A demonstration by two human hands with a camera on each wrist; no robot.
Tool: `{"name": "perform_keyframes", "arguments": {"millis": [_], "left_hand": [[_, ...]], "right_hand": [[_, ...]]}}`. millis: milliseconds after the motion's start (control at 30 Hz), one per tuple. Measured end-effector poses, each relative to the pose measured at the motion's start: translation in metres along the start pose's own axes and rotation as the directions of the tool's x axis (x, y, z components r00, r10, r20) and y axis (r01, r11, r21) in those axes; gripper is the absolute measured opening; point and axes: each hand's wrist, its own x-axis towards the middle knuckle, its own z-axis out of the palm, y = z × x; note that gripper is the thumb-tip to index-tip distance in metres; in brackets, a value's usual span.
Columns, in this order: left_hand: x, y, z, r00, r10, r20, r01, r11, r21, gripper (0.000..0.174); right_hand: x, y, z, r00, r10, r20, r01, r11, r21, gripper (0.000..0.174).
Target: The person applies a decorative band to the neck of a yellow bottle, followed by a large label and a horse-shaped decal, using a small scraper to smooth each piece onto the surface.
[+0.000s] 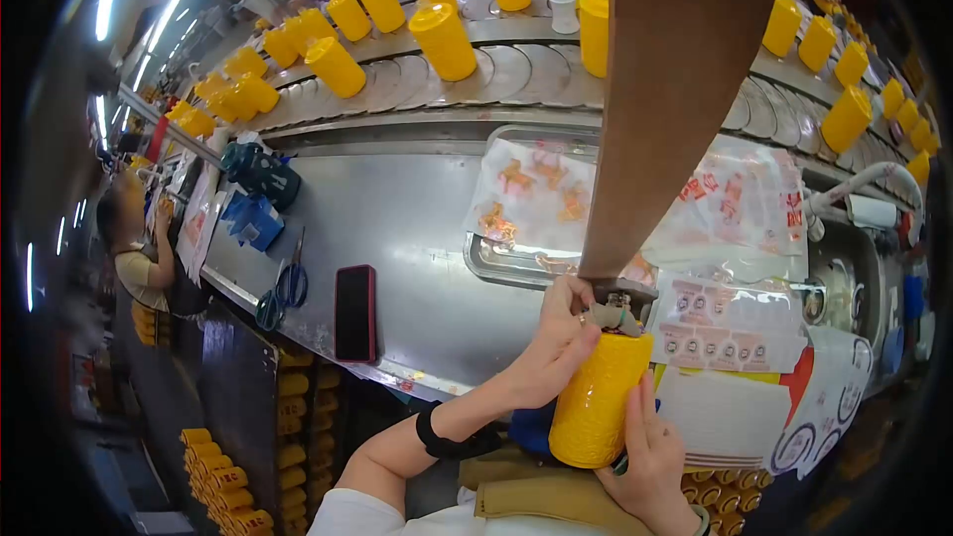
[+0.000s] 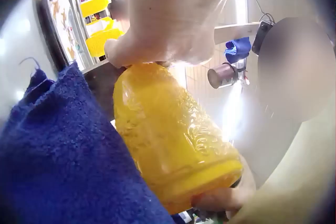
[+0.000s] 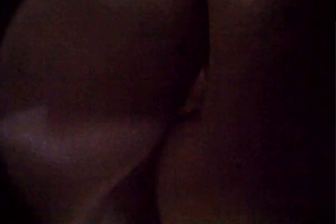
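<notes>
A glossy yellow cylinder with an embossed surface (image 1: pixel 599 402) (image 2: pixel 168 129) is held tilted in front of the body, its top against a metal fitting (image 1: pixel 617 310) at the foot of a brown post. The left hand (image 1: pixel 558 342) (image 2: pixel 168 19) pinches something small and pale at the cylinder's top. Against the cylinder's lower right side lies the right hand (image 1: pixel 650 462) (image 2: pixel 228 198), fingers fairly straight, thumb near the base. The right wrist view is too dark to make out the work.
The brown post (image 1: pixel 665 109) rises from the bench. A phone (image 1: pixel 355 314), scissors (image 1: pixel 290 286), a tray (image 1: pixel 486 260) and printed sheets (image 1: pixel 725 323) lie around. Yellow cylinders (image 1: pixel 442 42) stand on a conveyor behind. A blue cloth (image 2: pixel 68 150) hangs close by. Another person (image 1: pixel 144 258) is at the left.
</notes>
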Motion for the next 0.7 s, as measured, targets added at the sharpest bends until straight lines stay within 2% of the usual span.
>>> {"name": "perform_keyframes", "arguments": {"millis": [33, 67, 133, 167, 200, 267, 300, 367, 433, 500, 533, 600, 633, 700], "left_hand": [[0.000, -0.002, -0.001, 1.000, 0.001, 0.013, -0.001, 0.999, 0.037, 0.061], [-0.001, -0.004, 0.000, 1.000, 0.006, 0.006, -0.007, 0.999, 0.037, 0.061], [-0.002, -0.006, 0.002, 0.971, -0.183, -0.156, 0.122, 0.935, -0.333, 0.047], [-0.004, -0.004, 0.000, 0.988, -0.115, -0.104, 0.057, 0.893, -0.447, 0.048], [-0.005, -0.005, -0.002, 0.988, -0.114, -0.107, 0.054, 0.892, -0.448, 0.048], [-0.007, -0.009, -0.005, 0.996, -0.090, -0.003, 0.087, 0.970, -0.226, 0.045], [-0.007, -0.011, -0.006, 0.996, -0.091, -0.006, 0.087, 0.970, -0.227, 0.045], [-0.006, -0.013, -0.007, 0.998, -0.061, 0.011, 0.062, 0.989, -0.135, 0.059], [-0.004, -0.012, -0.007, 0.998, -0.064, 0.005, 0.064, 0.989, -0.131, 0.059], [-0.005, -0.012, -0.005, 0.997, -0.072, 0.006, 0.072, 0.989, -0.128, 0.059], [-0.004, -0.012, -0.003, 0.997, -0.076, 0.011, 0.076, 0.986, -0.149, 0.059], [-0.003, -0.011, -0.002, 0.997, -0.074, 0.013, 0.075, 0.982, -0.171, 0.059], [-0.004, -0.011, -0.003, 0.996, -0.083, 0.030, 0.087, 0.980, -0.178, 0.060], [-0.003, -0.010, -0.004, 0.995, -0.090, 0.037, 0.095, 0.978, -0.184, 0.060]], "right_hand": [[0.001, 0.003, 0.008, 0.996, 0.037, -0.081, -0.032, 0.997, 0.066, 0.118], [0.001, 0.005, 0.012, 0.984, 0.084, -0.156, -0.063, 0.989, 0.137, 0.119], [0.005, 0.005, 0.011, 0.985, 0.122, -0.126, -0.099, 0.980, 0.175, 0.120], [0.004, 0.006, 0.015, 0.981, 0.177, -0.083, -0.152, 0.959, 0.240, 0.120], [0.004, 0.008, 0.020, 0.973, 0.228, -0.035, -0.207, 0.931, 0.301, 0.120], [0.001, 0.015, 0.031, 0.974, 0.224, -0.032, -0.206, 0.936, 0.285, 0.120], [0.001, 0.017, 0.033, 0.975, 0.221, -0.033, -0.204, 0.941, 0.269, 0.119], [-0.001, 0.009, 0.019, 0.979, 0.205, 0.006, -0.203, 0.959, 0.198, 0.118], [0.001, 0.001, 0.005, 0.980, 0.195, 0.049, -0.200, 0.971, 0.130, 0.116], [0.003, -0.006, -0.002, 0.994, -0.059, -0.091, 0.057, 0.998, -0.026, 0.113], [0.004, -0.005, 0.004, 0.994, -0.055, -0.092, 0.053, 0.998, -0.025, 0.113], [0.006, -0.001, 0.022, 0.960, 0.244, -0.139, -0.213, 0.954, 0.209, 0.113], [0.003, -0.001, 0.022, 0.960, 0.243, -0.140, -0.211, 0.955, 0.207, 0.113], [0.000, 0.003, 0.017, 0.952, 0.292, 0.096, -0.303, 0.943, 0.136, 0.114]]}}
